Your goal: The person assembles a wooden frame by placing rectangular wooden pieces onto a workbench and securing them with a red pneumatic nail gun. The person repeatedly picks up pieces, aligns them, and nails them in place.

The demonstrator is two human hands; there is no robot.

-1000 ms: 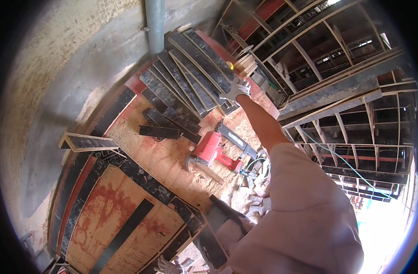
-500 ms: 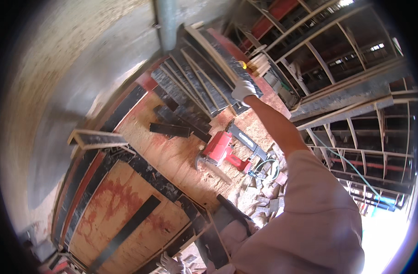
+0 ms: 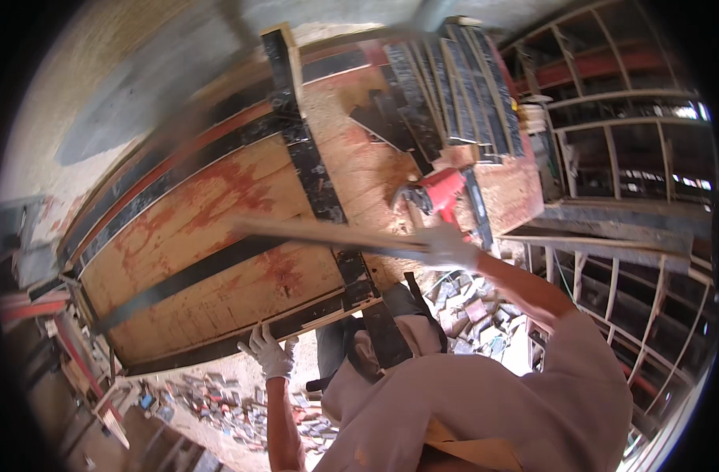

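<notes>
My right hand (image 3: 450, 246), in a white glove, grips one end of a wooden strip (image 3: 320, 233). The strip is blurred and reaches left across the worktable's wooden top (image 3: 194, 275). My left hand (image 3: 267, 352), gloved too, has its fingers apart against the table's near edge strip (image 3: 308, 313). Just beyond my right hand lies a red nail gun (image 3: 442, 190) with a long dark magazine. A loose dark strip (image 3: 194, 287) lies slantwise on the tabletop, partly behind the held one.
Several dark-faced strips (image 3: 454, 86) are stacked at the far right of the table. A dark crosspiece (image 3: 308, 161) runs over the tabletop. Wood offcuts (image 3: 481, 315) cover the ground at right and below. A slatted rack (image 3: 619, 157) stands at right.
My right hand has come from the far stack back toward me, bringing the wooden strip over the tabletop. The view has swung left, showing more of my left hand at the near edge.
</notes>
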